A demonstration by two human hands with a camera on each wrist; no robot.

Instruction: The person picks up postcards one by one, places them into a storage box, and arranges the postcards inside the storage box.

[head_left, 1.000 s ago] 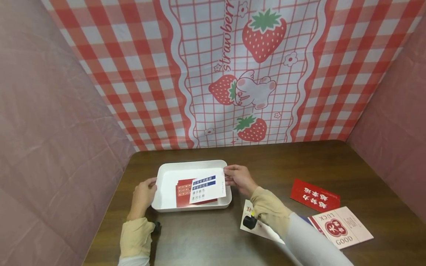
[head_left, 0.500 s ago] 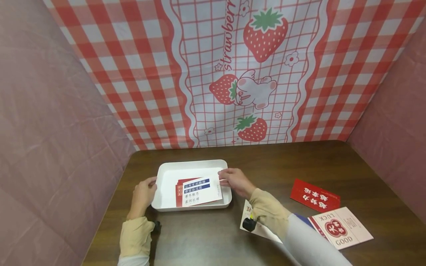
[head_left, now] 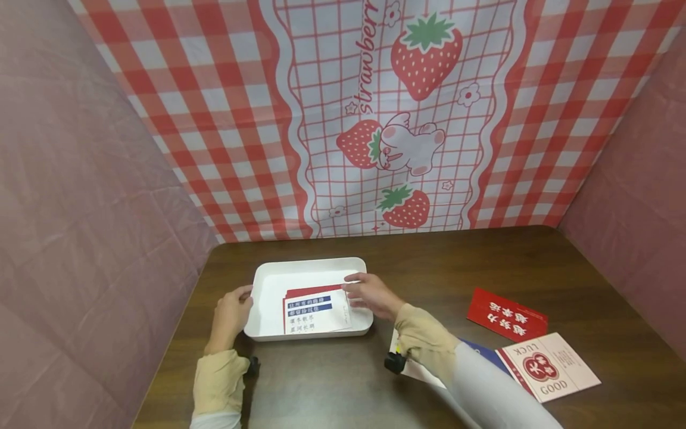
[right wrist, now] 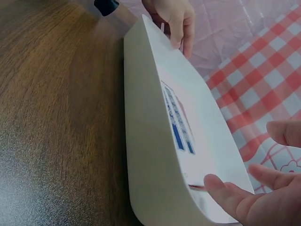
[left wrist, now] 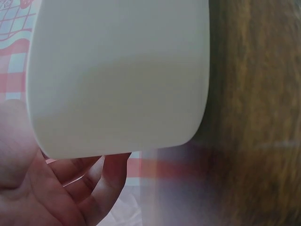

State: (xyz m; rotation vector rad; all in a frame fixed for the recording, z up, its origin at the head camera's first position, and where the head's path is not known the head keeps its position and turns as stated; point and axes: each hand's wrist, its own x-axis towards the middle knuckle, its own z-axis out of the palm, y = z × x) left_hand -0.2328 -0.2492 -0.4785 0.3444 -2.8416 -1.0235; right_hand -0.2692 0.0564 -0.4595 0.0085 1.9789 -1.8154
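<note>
The head view shows both hands at a white tray (head_left: 268,277) on a brown table (head_left: 482,262); the left hand (head_left: 231,314) holds the tray's left wall, fingers curled over the rim, and the right hand (head_left: 370,294) reaches over the right rim, its fingertips resting on the edge of a white card (head_left: 316,311) that lies in the tray on top of a red card (head_left: 313,290); only a strip of the red one shows beyond the white; whether the right fingers pinch the card or only press it cannot be told. Right of the right forearm lie a Good Luck card (head_left: 552,366) and, beyond it, a red slip (head_left: 506,314); another card is mostly hidden under the sleeve. The left wrist view shows only the tray's outer wall (left wrist: 117,75) with fingers (left wrist: 101,176) beneath it, blurred; the right wrist view shows the white card's blue bars (right wrist: 178,123) inside the tray, with relaxed fingertips (right wrist: 223,195) at the near rim and the left hand (right wrist: 176,19) at the far end.
</note>
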